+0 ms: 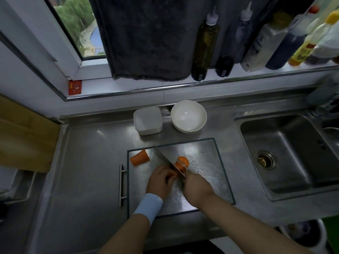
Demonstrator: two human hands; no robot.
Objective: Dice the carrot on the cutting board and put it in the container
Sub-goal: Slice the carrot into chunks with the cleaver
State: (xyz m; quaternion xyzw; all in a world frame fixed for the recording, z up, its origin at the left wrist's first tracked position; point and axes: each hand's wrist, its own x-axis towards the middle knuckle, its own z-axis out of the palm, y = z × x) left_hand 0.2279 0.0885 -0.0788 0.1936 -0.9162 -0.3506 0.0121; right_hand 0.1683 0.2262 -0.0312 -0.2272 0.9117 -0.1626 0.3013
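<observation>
- Worktop (pixel 88 162) steel carried all that we looked at, with the sink (pixel 286 162) set into it on the right.
- On the cutting board (pixel 207 162), near the worktop's front edge, we judged the step in hand to be the slicing that comes before dicing: we saw rounds cut, but no dice.
- Both forearms reached in from the near side and met over the board's near-left part; the left wrist wore a pale blue band.
- The right hand (pixel 197 188) lay knuckles up, its grip closed tight round the knife handle, which the hand itself hid from us.
- The left hand (pixel 159 180) had its fingers curled down over the uncut end of the carrot, a closed grip pinning it to the board, fingertips just beside the blade.
- The container (pixel 147 121) stood behind the board, just beside a white bowl (pixel 188 116) and well apart from both hands; we saw no carrot in it.
- The knife (pixel 166 160) slanted from the right hand away to the far left, edge down into the carrot.
- The carrot (pixel 181 163) lay on the board between the hands, a few rounds leaning to the right of the blade.
- A spare carrot chunk (pixel 139 158) lay apart at the far-left corner.
- We judged that the next cut called for the left fingers to draw back along the carrot, clear of the edge, and that the rounds would need cutting into strips and then crosswise before going to the container.
</observation>
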